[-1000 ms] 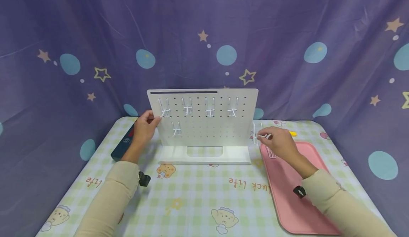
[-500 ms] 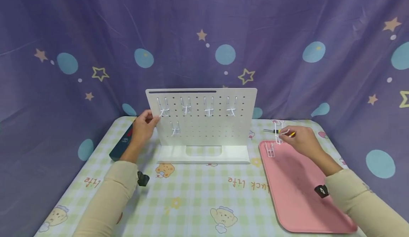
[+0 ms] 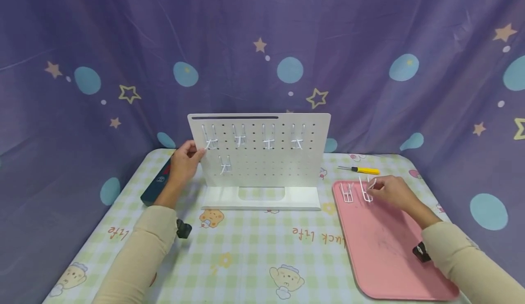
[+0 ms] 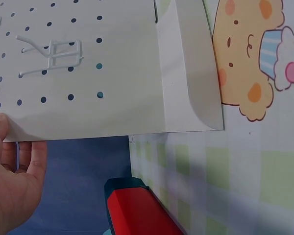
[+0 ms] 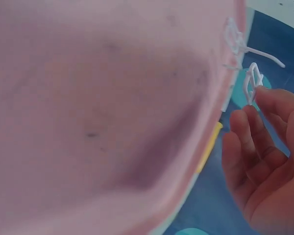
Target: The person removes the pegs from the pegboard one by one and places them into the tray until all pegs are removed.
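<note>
A white pegboard (image 3: 256, 163) stands upright on its base, with several white wire hooks hung along its upper row and one wire hook (image 4: 51, 55) below at the left. My left hand (image 3: 184, 163) grips the board's left edge, thumb on the front face and fingers behind. Over the far end of a pink tray (image 3: 389, 258), my right hand (image 3: 393, 192) pinches a white wire hook (image 3: 365, 194) between thumb and fingertips; its frame (image 5: 254, 81) shows above the fingers in the right wrist view. Another wire hook (image 3: 347, 194) lies in the tray's far left corner.
A yellow-handled screwdriver (image 3: 366, 170) lies behind the tray. Left of the board, partly covered by my left arm, is a dark case with red on it (image 3: 155, 189). A checked cloth (image 3: 246, 254) covers the table, and a purple curtain (image 3: 229, 30) hangs behind.
My right hand has carried the wire hook rightward from beside the board, then down to the tray's far end. My left hand stays on the board's edge.
</note>
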Tool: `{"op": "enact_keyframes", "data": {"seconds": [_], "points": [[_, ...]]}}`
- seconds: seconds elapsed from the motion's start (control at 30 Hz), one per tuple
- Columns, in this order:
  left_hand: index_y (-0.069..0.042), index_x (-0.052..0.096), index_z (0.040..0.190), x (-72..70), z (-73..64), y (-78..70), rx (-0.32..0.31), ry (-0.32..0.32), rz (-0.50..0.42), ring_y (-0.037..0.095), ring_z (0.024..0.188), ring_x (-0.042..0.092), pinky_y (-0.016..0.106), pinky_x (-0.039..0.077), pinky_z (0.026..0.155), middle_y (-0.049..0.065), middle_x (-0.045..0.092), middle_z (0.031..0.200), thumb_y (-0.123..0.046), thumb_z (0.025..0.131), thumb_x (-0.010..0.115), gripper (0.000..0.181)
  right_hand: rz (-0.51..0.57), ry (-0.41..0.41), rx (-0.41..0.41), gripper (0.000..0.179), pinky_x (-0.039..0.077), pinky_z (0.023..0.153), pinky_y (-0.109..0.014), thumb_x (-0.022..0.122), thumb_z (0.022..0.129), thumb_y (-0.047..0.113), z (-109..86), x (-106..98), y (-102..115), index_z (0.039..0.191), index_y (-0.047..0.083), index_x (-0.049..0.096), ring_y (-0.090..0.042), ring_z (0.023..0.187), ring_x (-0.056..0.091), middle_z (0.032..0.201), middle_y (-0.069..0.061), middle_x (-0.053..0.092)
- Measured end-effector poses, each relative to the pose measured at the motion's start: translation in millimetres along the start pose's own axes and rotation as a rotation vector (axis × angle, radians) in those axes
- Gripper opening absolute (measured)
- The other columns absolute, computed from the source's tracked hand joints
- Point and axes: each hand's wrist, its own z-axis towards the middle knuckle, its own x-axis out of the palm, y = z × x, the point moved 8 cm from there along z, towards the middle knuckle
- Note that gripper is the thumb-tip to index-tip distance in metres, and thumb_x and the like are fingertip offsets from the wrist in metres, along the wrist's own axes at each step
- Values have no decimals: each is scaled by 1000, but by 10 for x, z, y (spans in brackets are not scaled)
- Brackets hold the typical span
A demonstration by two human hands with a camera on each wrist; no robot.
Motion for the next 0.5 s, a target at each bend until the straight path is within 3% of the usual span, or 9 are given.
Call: {"op": "enact_keyframes", "data": {"seconds": [0.5], "points": [[-4, 64, 116, 5, 8, 5, -19, 2, -1, 25, 96, 59, 19, 47, 75, 17, 67, 110, -20, 101, 65, 23, -20, 77, 9, 7, 44, 65, -31, 77, 87, 19, 17, 226, -103, 80, 18, 76, -10, 67, 55, 70, 7, 70]]}}
